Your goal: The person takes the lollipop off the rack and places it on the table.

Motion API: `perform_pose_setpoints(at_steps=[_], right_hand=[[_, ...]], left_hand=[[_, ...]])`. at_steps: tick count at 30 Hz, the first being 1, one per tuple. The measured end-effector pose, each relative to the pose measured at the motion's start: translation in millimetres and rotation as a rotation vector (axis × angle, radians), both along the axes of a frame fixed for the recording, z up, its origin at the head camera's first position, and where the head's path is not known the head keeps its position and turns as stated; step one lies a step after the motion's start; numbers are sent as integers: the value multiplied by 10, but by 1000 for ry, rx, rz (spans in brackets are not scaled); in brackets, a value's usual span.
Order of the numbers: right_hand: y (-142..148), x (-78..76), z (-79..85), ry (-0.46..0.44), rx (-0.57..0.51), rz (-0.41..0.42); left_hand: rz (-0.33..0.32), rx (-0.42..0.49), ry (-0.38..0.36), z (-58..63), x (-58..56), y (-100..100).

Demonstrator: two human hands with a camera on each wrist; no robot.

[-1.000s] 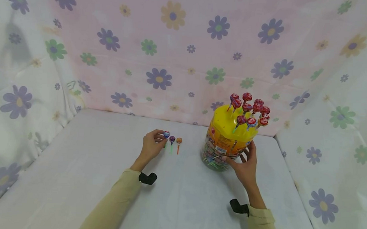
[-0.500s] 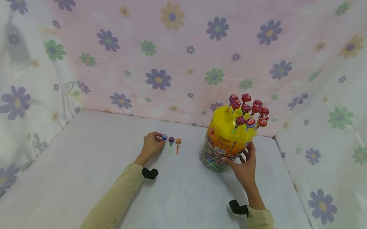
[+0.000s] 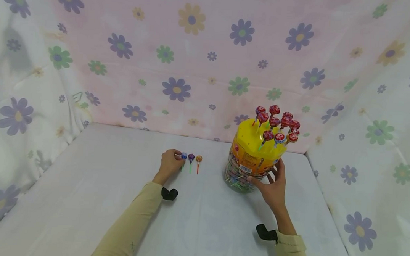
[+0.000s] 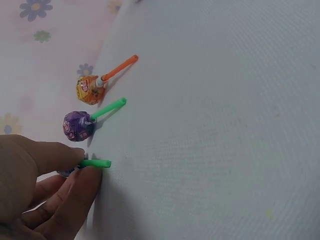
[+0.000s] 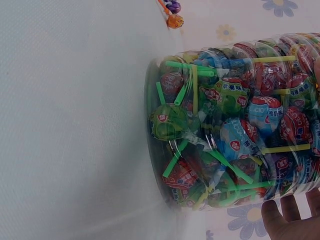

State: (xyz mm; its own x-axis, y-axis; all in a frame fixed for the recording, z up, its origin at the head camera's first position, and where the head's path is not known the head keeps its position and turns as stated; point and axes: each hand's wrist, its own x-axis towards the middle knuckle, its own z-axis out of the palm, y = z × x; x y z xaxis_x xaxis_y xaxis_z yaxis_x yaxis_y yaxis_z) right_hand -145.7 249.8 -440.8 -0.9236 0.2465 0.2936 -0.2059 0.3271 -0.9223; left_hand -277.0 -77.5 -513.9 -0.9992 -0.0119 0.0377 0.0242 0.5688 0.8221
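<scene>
My left hand (image 3: 170, 164) pinches a lollipop with a blue wrapper (image 3: 184, 155) and a green stick (image 4: 97, 163) between thumb and finger, low at the table. Beside it lie a purple lollipop (image 4: 78, 126) with a green stick and an orange lollipop (image 4: 90, 90) with an orange stick, side by side in a row. With thumb and fingers spread round its side, my right hand (image 3: 272, 186) holds a big clear jar (image 3: 244, 164) with a yellow lid (image 3: 247, 131). Red-wrapped lollipops (image 3: 274, 122) stand upright in the lid, and many wrapped lollipops (image 5: 237, 140) fill the jar.
A white-covered table (image 3: 200, 227) spreads under everything. Behind it hangs a pink flowered cloth (image 3: 207, 71), with white flowered cloth (image 3: 379, 158) at the sides. The jar stands right of the lollipop row.
My left hand has lowered the blue lollipop slightly toward me, into line with the purple and orange ones. The right hand stays on the jar, which has not moved on the table.
</scene>
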Motion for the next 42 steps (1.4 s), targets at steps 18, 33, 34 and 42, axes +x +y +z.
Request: perform_pose_setpoints(at_steps=[18, 33, 34, 42], right_hand=[[1, 25, -9, -8, 3, -3], [12, 4, 2, -12, -11, -4], [12, 2, 3, -11, -13, -4], [6, -11, -33, -8, -26, -1]], left_hand=[[-2, -129, 1, 157, 205, -24], [-237, 33, 185, 406, 236, 149], [-252, 45, 191, 431, 242, 167], [-299, 113, 213, 677, 348, 361]])
